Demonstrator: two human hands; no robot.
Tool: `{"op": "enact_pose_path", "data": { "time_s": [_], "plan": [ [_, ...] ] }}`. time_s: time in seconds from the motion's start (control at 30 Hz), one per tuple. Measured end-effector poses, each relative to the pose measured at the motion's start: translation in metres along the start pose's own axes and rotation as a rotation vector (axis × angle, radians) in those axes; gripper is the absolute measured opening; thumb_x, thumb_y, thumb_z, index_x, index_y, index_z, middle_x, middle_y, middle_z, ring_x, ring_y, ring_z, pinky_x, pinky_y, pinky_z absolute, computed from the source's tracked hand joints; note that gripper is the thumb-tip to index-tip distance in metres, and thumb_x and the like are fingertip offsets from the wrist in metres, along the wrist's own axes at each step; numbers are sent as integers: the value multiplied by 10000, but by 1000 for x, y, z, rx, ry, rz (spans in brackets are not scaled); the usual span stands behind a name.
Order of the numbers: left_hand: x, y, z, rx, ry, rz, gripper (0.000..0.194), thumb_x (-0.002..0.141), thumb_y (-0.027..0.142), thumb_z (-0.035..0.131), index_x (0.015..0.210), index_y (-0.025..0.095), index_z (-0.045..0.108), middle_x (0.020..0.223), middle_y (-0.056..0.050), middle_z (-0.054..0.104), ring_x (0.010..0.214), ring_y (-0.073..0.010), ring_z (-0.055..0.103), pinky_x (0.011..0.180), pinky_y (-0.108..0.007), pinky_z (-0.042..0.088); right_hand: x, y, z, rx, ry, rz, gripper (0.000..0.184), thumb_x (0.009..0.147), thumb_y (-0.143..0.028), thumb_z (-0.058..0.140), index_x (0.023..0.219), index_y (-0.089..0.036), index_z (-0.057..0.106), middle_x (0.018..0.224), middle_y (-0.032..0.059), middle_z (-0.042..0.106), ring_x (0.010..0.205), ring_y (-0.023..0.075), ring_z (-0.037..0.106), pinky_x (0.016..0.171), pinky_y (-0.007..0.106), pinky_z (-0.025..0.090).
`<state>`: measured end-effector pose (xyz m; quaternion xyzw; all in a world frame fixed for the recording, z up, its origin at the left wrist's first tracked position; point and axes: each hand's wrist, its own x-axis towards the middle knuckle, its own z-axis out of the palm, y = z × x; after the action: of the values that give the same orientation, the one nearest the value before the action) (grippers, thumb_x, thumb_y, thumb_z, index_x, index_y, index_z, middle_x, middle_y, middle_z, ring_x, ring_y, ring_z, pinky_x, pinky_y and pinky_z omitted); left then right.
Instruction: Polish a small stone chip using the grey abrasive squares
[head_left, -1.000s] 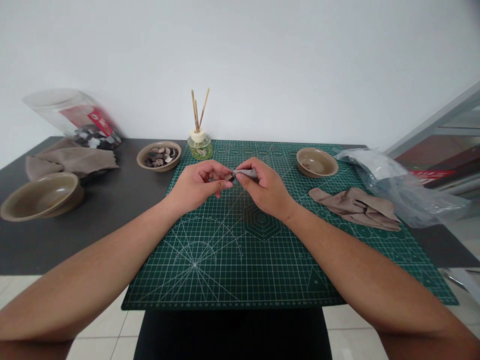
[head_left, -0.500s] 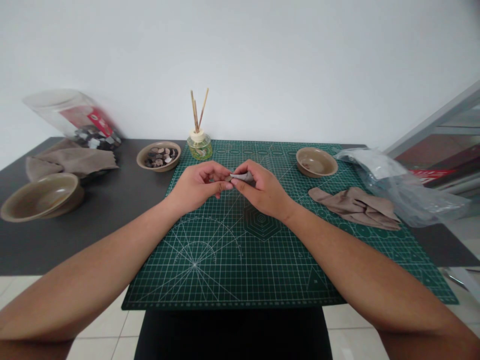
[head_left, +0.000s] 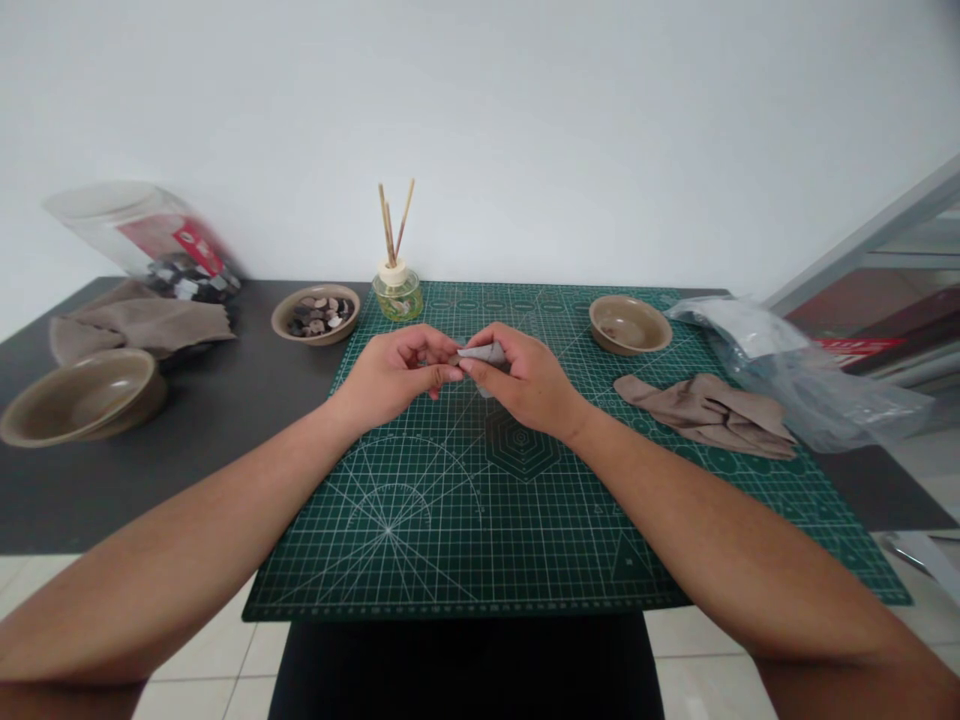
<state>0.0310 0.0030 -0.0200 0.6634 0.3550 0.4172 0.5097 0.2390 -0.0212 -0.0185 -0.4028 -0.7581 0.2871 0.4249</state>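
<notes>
Above the green cutting mat (head_left: 420,560), my two hands meet fingertip to fingertip. My left hand (head_left: 394,372) pinches a small brownish piece (head_left: 454,359), mostly covered by the fingers. A thin grey folded sheet (head_left: 484,353) is held between the thumb and fingers of my right hand (head_left: 529,380); its left tip touches the brownish piece. Whether the sheet is paper or cloth I cannot tell. Behind my left hand stands a bowl (head_left: 279,322) of small round brown and dark pieces.
A reed diffuser (head_left: 397,290) stands at the mat's back edge. On the right are a shallow bowl (head_left: 632,342), a crumpled brown cloth (head_left: 705,410) and a clear plastic bag (head_left: 810,385). At left are a larger bowl (head_left: 82,400), another cloth (head_left: 150,325) and a clear jar (head_left: 161,235).
The grey sheet has shifted slightly in my right hand; more of its face shows, and a bit appears below the thumb. Both hands stay in nearly the same place.
</notes>
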Motion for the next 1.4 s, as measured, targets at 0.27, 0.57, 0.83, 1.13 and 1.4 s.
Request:
{"op": "enact_pose_path", "data": {
  "time_s": [0.27, 0.57, 0.83, 1.13, 1.4],
  "plan": [
    [0, 3, 0, 3, 16, -10, 232, 675, 239, 891, 848, 162, 757, 688, 5, 725, 512, -98, 611, 497, -222, 534, 1, -1, -2, -15, 13, -42, 208, 951, -435, 671, 959, -227, 684, 934, 25, 741, 842, 193, 643, 808, 325, 471],
    [0, 4, 1, 7, 11, -19, 246, 652, 253, 900, 830, 172, 751, 627, 23, 681, 505, -102, 584, 488, -227, 514, 0, -3, -1, -14, 17, -55, 137, 926, -366, 675, 943, -231, 691, 907, 7, 741, 796, 178, 617, 787, 318, 468],
    [0, 4, 1, 34, 12, -24, 250, 664, 266, 898, 842, 165, 754, 620, 25, 673, 503, -98, 578, 490, -221, 506, 1, 0, -1, 10, 35, -58, 157, 923, -370, 710, 963, -218, 728, 948, 18, 761, 850, 184, 650, 829, 322, 482],
    [-1, 4, 1, 13, 21, -18, 259, 665, 257, 906, 859, 164, 762, 675, 2, 718, 532, -102, 605, 501, -221, 534, -1, -3, -1, -6, 64, -25, 173, 917, -401, 731, 953, -231, 742, 937, 23, 762, 849, 199, 661, 838, 340, 496],
    [0, 3, 1, -17, 39, -8, 260, 659, 249, 911, 838, 164, 742, 677, 10, 703, 507, -96, 605, 488, -221, 532, 0, 1, 1, -12, 63, -26, 214, 977, -452, 668, 1014, -241, 677, 956, 27, 742, 845, 195, 644, 805, 328, 490]
  ]
}}
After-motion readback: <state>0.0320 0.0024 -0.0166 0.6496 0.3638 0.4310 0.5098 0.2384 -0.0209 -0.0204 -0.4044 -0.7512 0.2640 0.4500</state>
